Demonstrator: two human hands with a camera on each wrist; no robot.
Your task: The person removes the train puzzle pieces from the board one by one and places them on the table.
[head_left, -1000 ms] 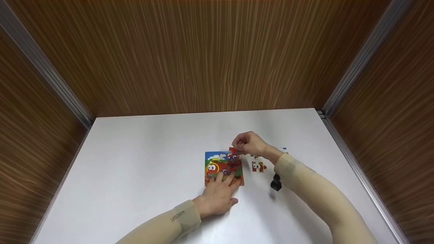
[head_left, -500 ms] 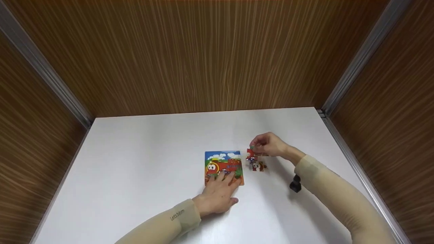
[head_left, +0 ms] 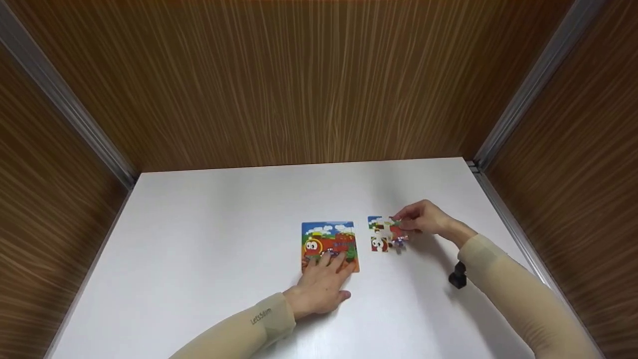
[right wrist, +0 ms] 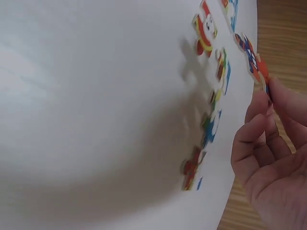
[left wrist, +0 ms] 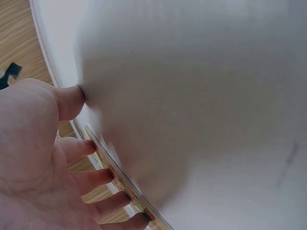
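A square picture card (head_left: 326, 230) with a red cartoon train lies on the white table. My left hand (head_left: 321, 289) rests on its lower edge with fingers spread and fairly straight. In the left wrist view those fingertips touch the card's edge (left wrist: 125, 181). My right hand (head_left: 423, 218) pinches a red and blue jigsaw piece (right wrist: 254, 62) between thumb and fingers, raised over the table. Close by lie a jigsaw piece with eyes (head_left: 379, 244) and a blue sky piece (head_left: 374, 222). More pieces show in the right wrist view, such as a red one (right wrist: 193, 167).
Brown wood-grain panels (head_left: 299, 85) stand at the back and on both sides of the white table (head_left: 209, 239). A small black device (head_left: 458, 275) hangs at my right wrist.
My right hand has moved from over the card to the right, carrying the red and blue jigsaw piece over the loose pieces. My left hand has stayed in place on the card.
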